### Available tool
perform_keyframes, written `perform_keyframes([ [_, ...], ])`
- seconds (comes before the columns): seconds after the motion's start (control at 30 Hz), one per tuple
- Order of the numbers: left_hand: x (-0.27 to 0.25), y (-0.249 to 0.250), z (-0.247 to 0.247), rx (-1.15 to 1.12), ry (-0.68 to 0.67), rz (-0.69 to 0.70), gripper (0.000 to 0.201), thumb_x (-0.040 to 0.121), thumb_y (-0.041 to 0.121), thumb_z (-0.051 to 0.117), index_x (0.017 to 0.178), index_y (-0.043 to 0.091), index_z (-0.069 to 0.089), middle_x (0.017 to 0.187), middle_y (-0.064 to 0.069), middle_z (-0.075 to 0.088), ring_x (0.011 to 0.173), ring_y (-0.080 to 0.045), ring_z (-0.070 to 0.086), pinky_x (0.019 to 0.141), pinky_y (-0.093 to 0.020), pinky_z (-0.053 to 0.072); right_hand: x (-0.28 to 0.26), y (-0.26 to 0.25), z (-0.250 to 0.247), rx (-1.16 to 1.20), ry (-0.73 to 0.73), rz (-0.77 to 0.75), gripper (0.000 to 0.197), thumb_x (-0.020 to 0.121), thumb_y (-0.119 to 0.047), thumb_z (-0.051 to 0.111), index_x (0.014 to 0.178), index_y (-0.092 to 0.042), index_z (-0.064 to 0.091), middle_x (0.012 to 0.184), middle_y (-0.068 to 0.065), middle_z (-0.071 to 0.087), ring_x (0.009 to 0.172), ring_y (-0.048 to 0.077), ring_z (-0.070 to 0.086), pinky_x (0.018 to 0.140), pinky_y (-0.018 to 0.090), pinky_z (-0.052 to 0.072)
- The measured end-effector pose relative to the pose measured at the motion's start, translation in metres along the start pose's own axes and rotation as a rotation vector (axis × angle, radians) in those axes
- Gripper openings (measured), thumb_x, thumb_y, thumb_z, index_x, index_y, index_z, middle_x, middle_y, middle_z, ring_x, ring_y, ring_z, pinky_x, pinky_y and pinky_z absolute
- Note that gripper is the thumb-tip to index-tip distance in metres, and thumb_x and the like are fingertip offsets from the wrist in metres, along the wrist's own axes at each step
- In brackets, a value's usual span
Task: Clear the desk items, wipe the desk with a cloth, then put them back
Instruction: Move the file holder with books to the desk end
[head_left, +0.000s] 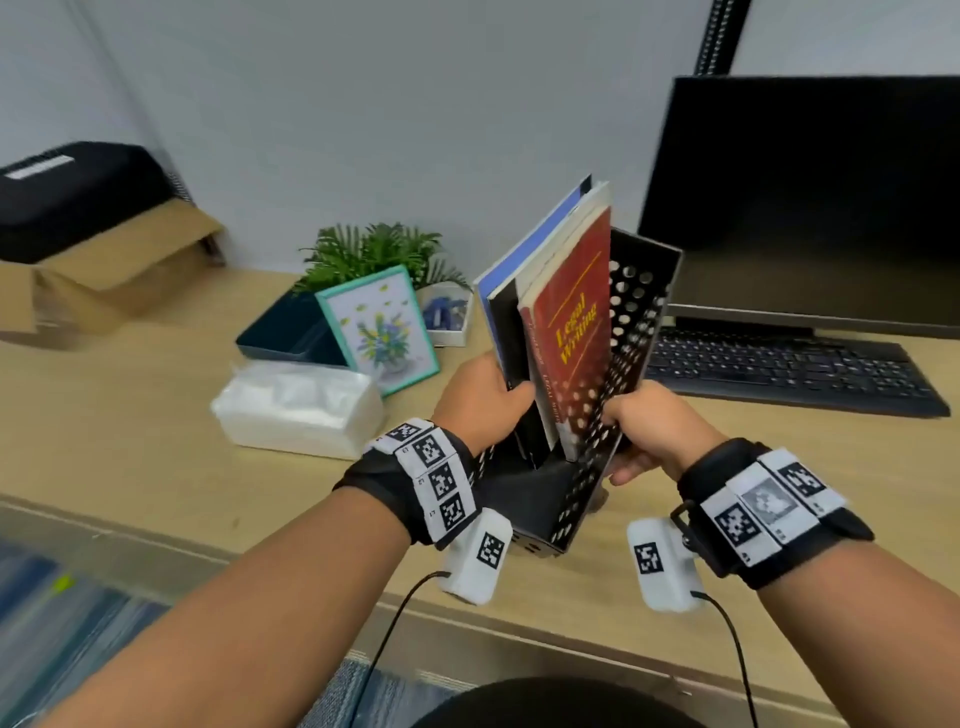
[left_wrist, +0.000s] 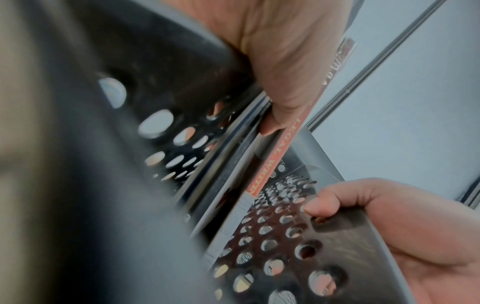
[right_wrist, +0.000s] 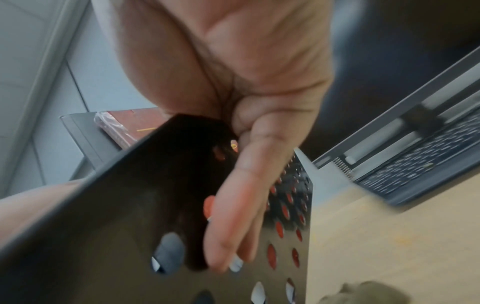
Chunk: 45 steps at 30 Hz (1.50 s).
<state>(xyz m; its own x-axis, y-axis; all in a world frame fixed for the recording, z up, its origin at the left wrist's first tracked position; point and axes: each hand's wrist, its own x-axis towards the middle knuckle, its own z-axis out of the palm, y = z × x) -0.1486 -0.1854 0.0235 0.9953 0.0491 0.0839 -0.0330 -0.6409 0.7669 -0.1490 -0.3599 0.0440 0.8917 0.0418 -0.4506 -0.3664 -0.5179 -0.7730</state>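
A black perforated metal book holder (head_left: 631, 332) is held above the wooden desk (head_left: 130, 431), tilted to the right. It carries a red "Legal Writing" book (head_left: 574, 332) and a blue-covered book (head_left: 524, 254). My left hand (head_left: 480, 400) grips the holder's left wall, thumb pressed against the books (left_wrist: 280, 107). My right hand (head_left: 649, 426) grips the right wall (right_wrist: 182, 185), thumb on the inside (left_wrist: 319, 203) and fingers (right_wrist: 239, 205) flat along the outside.
On the desk's left stand a framed flower picture (head_left: 379, 327), a dark teal box (head_left: 291, 332), a green plant (head_left: 374, 252), a white tissue pack (head_left: 298, 410) and a cardboard box (head_left: 119, 265). A monitor (head_left: 810, 197) and keyboard (head_left: 795, 369) sit right.
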Motion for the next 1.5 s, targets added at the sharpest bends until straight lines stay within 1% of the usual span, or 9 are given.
perform_keyframes([
  [0.13, -0.007, -0.033, -0.031, -0.021, 0.081, -0.096, 0.030, 0.077, 0.041, 0.056, 0.076, 0.011, 0.051, 0.067, -0.008, 0.054, 0.062, -0.021, 0.053, 0.061, -0.032, 0.044, 0.003, -0.029, 0.039, -0.056, -0.072, -0.041, 0.019, 0.091, -0.001, 0.036, 0.107, 0.004, 0.046, 0.072, 0.023, 0.063, 0.038, 0.027, 0.059, 0.037, 0.031, 0.050],
  [0.27, -0.016, -0.054, -0.051, -0.010, 0.152, -0.183, 0.027, 0.084, 0.028, 0.060, 0.072, 0.007, 0.048, 0.064, -0.007, 0.049, 0.062, -0.022, 0.051, 0.057, -0.033, 0.040, 0.005, -0.044, 0.065, -0.108, -0.145, -0.073, 0.016, 0.091, 0.000, 0.035, 0.103, 0.004, 0.045, 0.078, 0.029, 0.063, 0.040, 0.028, 0.058, 0.037, 0.028, 0.049],
  [0.47, -0.031, -0.069, -0.088, -0.025, 0.277, -0.202, 0.040, 0.078, 0.035, 0.054, 0.095, 0.000, 0.058, 0.085, -0.022, 0.065, 0.078, -0.034, 0.063, 0.070, -0.047, 0.052, 0.010, -0.082, 0.095, -0.185, -0.180, -0.172, 0.016, 0.089, 0.005, 0.036, 0.076, 0.002, 0.046, 0.076, 0.031, 0.063, 0.041, 0.029, 0.058, 0.043, 0.033, 0.052],
  [0.67, -0.051, -0.092, -0.137, -0.002, 0.448, -0.246, 0.016, 0.087, 0.018, 0.057, 0.071, 0.015, 0.054, 0.061, 0.003, 0.054, 0.059, -0.014, 0.052, 0.051, -0.026, 0.038, 0.008, -0.117, 0.145, -0.274, -0.278, -0.339, 0.020, 0.092, -0.003, 0.041, 0.074, -0.003, 0.050, 0.070, 0.019, 0.063, 0.057, 0.031, 0.063, 0.065, 0.044, 0.060],
  [0.8, -0.070, -0.106, -0.159, 0.008, 0.655, -0.280, 0.015, 0.087, 0.015, 0.060, 0.087, 0.000, 0.064, 0.077, -0.021, 0.063, 0.073, -0.024, 0.061, 0.046, -0.016, 0.034, 0.008, -0.133, 0.184, -0.237, -0.288, -0.481, 0.022, 0.091, -0.013, 0.046, 0.101, 0.002, 0.057, 0.084, 0.020, 0.065, 0.058, 0.031, 0.066, 0.054, 0.041, 0.059],
  [0.97, -0.084, -0.129, -0.176, 0.003, 0.926, -0.514, 0.038, 0.085, 0.013, 0.058, 0.058, 0.011, 0.032, 0.054, -0.001, 0.033, 0.047, -0.014, 0.030, 0.042, -0.025, 0.025, 0.008, -0.145, 0.220, -0.321, -0.382, -0.800, 0.053, 0.087, -0.024, 0.061, 0.137, -0.016, 0.045, 0.127, 0.006, 0.059, 0.104, 0.025, 0.060, 0.079, 0.028, 0.045],
  [1.17, -0.091, -0.151, -0.165, -0.163, 1.089, -0.762, 0.037, 0.084, 0.014, 0.056, 0.059, 0.012, 0.028, 0.057, -0.004, 0.034, 0.051, -0.021, 0.033, 0.058, -0.031, 0.031, 0.020, -0.132, 0.258, -0.430, -0.480, -0.894, 0.035, 0.093, -0.021, 0.054, 0.126, -0.012, 0.057, 0.123, 0.011, 0.062, 0.114, 0.028, 0.055, 0.097, 0.034, 0.043],
  [1.33, -0.093, -0.157, -0.134, -0.218, 1.102, -0.823, 0.043, 0.085, 0.010, 0.054, 0.058, 0.014, 0.021, 0.054, -0.006, 0.029, 0.045, -0.019, 0.026, 0.050, -0.028, 0.025, 0.035, -0.102, 0.270, -0.429, -0.462, -0.810, 0.039, 0.094, -0.011, 0.046, 0.132, -0.016, 0.052, 0.127, 0.011, 0.059, 0.118, 0.029, 0.053, 0.100, 0.031, 0.037],
  [1.5, -0.089, -0.149, -0.136, -0.222, 1.219, -0.796, 0.024, 0.084, 0.008, 0.052, 0.064, 0.007, 0.039, 0.072, -0.025, 0.050, 0.067, -0.036, 0.050, 0.062, -0.043, 0.045, 0.034, -0.113, 0.265, -0.301, -0.458, -0.855, 0.047, 0.091, 0.000, 0.044, 0.134, -0.014, 0.051, 0.127, 0.012, 0.059, 0.118, 0.027, 0.053, 0.094, 0.024, 0.036],
])
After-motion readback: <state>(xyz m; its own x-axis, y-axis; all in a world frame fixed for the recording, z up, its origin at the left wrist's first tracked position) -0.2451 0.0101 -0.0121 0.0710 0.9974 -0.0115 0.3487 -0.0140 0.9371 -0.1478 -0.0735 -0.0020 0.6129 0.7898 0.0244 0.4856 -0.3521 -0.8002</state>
